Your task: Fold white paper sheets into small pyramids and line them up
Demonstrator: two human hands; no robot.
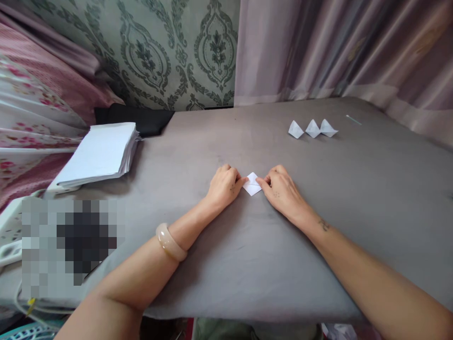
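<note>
A small piece of folded white paper [252,187] lies diamond-wise on the grey cloth of the table, with a crease or flap edge across its middle. My left hand [226,185] has its thumb on the paper's left corner, its fingers curled. From the other side, my right hand [279,190] pinches the right corner between thumb and curled fingers. Beyond my right hand stand three folded paper shapes [313,129] in a row, pointed at the top.
A thick stack of white paper [101,153] lies at the left, by a black folded cloth or bag [138,119]. White plastic items and cables sit near a blurred-out patch at lower left. A thin stick [354,120] lies far right. Curtains [300,47] border the table's back.
</note>
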